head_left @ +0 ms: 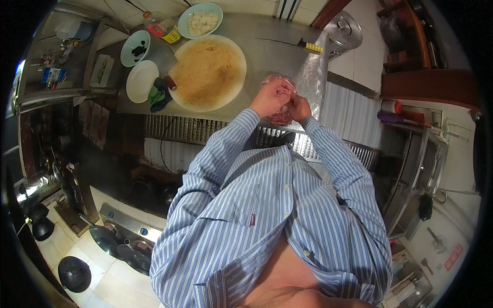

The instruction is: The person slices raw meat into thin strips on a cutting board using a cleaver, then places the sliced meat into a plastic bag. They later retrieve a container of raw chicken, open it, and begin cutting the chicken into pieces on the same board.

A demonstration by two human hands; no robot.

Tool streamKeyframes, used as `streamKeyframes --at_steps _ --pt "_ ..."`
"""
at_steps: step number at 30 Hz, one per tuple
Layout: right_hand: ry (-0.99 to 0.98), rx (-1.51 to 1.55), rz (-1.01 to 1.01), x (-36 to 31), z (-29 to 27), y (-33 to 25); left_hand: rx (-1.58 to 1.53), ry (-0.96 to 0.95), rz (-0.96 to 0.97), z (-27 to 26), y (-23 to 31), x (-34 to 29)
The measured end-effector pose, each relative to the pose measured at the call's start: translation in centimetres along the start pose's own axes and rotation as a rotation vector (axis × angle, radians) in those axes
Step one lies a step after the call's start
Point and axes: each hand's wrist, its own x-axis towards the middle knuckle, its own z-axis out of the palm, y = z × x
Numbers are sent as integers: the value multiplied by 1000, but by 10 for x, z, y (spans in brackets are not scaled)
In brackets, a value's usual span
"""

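A person in a blue-striped shirt, seen from above, stands at a metal counter (262, 57) in a kitchen. Both hands are at a clear plastic bag (280, 119) with reddish contents, which lies near the counter's front edge, right of a large round board (210, 72). The left hand (273, 97) pinches the top of the bag between bent fingers; the right hand (299, 108), curled, grips it just beside, the two hands nearly touching. What is inside the bag is too small to tell.

Beyond the hands lies a knife with a yellow handle (312, 47), near a lidded metal pot (345, 31). Left of the board are a white plate (142, 82), a dark green cloth (158, 96) and a pale bowl with dark pieces (128, 56). Behind the board stand a bottle (160, 26) and a bowl of white chopped food (183, 21).
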Motion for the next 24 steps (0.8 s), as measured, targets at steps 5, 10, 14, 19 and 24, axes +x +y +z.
streamKeyframes --at_steps 5,10,14,19,24 --pt "48 460 389 3 25 2 582 245 71 -11 -41 21" --pt "139 289 274 0 15 -10 632 -7 116 -10 -65 28" --pt "90 754 525 3 18 -4 618 58 85 -2 -75 24" --pt "56 1130 732 9 29 7 826 115 381 -2 -83 16" --pt "312 299 268 -5 40 -18 970 103 456 -3 -85 12"
